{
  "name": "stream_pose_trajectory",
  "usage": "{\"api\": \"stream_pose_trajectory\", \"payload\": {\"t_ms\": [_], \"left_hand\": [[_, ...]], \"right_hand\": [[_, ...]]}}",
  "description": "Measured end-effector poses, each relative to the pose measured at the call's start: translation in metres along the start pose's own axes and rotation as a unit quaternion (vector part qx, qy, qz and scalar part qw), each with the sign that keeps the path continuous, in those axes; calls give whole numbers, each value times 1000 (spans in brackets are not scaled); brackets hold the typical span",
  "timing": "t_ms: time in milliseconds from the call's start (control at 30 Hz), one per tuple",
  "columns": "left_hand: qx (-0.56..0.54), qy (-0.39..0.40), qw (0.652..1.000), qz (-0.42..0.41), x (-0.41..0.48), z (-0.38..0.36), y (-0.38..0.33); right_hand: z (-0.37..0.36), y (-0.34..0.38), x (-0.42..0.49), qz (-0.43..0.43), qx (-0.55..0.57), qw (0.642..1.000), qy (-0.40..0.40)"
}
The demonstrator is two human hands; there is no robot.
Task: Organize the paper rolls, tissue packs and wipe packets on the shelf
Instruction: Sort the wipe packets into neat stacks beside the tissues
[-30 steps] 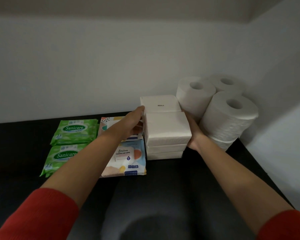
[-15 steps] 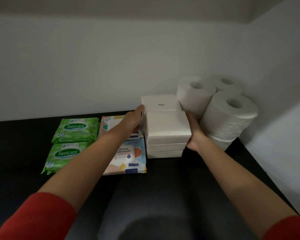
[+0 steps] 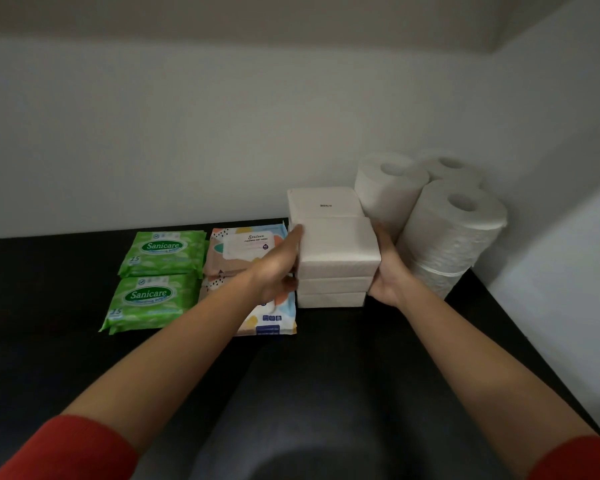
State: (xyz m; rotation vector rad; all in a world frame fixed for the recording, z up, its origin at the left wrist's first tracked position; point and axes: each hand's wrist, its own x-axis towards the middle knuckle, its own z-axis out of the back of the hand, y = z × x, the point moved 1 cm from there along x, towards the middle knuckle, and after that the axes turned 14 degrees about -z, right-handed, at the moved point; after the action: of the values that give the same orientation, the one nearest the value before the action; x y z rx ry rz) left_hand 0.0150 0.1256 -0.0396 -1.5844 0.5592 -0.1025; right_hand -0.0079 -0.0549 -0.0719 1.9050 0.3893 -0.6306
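My left hand (image 3: 278, 270) and right hand (image 3: 388, 271) press flat-fingered on either side of the tissue pack stack (image 3: 336, 252), centre right of frame. I should squeeze evenly, squaring edges without nudging the paper rolls (image 3: 454, 230).

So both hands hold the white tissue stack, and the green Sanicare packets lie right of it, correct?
No: the head view shows the green Sanicare packets left of the white tissue stack, which the left hand and right hand do hold.
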Motion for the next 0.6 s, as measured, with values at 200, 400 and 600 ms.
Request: {"api": "stream_pose_trajectory", "payload": {"t_ms": [200, 400, 600], "left_hand": [[-27, -13, 1000, 8, -1, -1, 4], [-24, -21, 1000, 3, 3, 1, 4], [-8, -20, 1000, 3, 3, 0, 3]], "right_hand": [[-3, 1, 3, 6, 7, 1000, 12], [-5, 1, 3, -1, 7, 1000, 13], [-4, 1, 1, -10, 10, 1000, 3]]}}
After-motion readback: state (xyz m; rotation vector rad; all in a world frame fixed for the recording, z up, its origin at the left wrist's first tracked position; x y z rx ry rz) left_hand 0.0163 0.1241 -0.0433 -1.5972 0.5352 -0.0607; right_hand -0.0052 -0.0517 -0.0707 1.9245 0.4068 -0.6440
